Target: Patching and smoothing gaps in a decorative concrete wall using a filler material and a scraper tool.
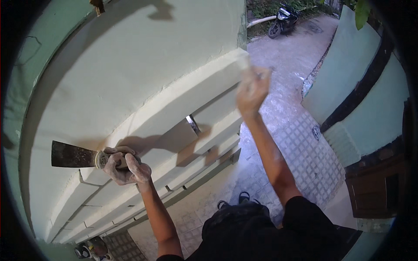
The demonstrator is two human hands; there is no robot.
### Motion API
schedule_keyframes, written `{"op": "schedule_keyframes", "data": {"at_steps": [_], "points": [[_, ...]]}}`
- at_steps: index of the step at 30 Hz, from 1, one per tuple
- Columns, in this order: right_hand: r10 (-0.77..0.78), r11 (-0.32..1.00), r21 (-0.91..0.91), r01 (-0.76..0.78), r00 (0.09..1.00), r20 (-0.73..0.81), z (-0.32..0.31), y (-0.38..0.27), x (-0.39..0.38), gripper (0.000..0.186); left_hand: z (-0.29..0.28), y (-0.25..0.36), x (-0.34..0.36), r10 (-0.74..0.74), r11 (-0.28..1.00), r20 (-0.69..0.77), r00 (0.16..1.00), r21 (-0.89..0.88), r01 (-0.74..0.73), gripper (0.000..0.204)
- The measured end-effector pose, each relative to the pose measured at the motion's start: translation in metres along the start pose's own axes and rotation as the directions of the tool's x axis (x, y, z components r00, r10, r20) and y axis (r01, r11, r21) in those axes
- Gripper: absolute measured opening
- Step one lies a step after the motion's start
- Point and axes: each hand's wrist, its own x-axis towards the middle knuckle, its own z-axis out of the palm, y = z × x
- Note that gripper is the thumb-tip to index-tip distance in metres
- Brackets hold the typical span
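My left hand, dusted white, is closed round the handle of a putty knife. Its wide, dark, stained blade points left, close in front of the pale wall. Farther right, my right hand is raised at the end of the cream-white ledge. Its fingers are bent together and blurred by motion. Something whitish and smeared shows between the fingertips and the ledge's top corner; what it is I cannot make out.
Below the ledge run several lower white bands, with a gap between two. A tiled floor lies beneath, where my sandals show. Right stands a pale green wall with a dark stripe, beside a brown wooden cabinet or door. A motorcycle is parked far off.
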Motion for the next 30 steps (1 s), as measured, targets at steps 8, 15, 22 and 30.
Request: {"op": "schedule_keyframes", "data": {"at_steps": [8, 15, 22, 30], "points": [[0.195, 0.977, 0.095, -0.191, 0.98, -0.032, -0.014, -0.011, 0.01, 0.03, 0.004, 0.004, 0.001, 0.044, 0.98, 0.064, 0.997, -0.198, -0.031, 0.021], [0.036, 0.995, 0.095, -0.03, 0.997, -0.062, 0.007, -0.019, -0.013, 0.035, 0.01, 0.001, 0.001, 0.133, 0.963, 0.02, 0.991, -0.238, -0.125, 0.018], [-0.096, 0.98, 0.171, 0.098, 0.995, -0.017, 0.007, -0.029, -0.023, 0.033, 0.012, -0.001, 0.0, 0.2, 0.969, 0.028, 0.979, -0.154, -0.194, 0.02], [0.113, 0.99, 0.098, -0.103, 0.989, -0.099, 0.015, -0.013, -0.025, 0.033, 0.008, -0.007, -0.003, 0.177, 0.964, 0.033, 0.984, -0.208, -0.166, 0.022]]}}
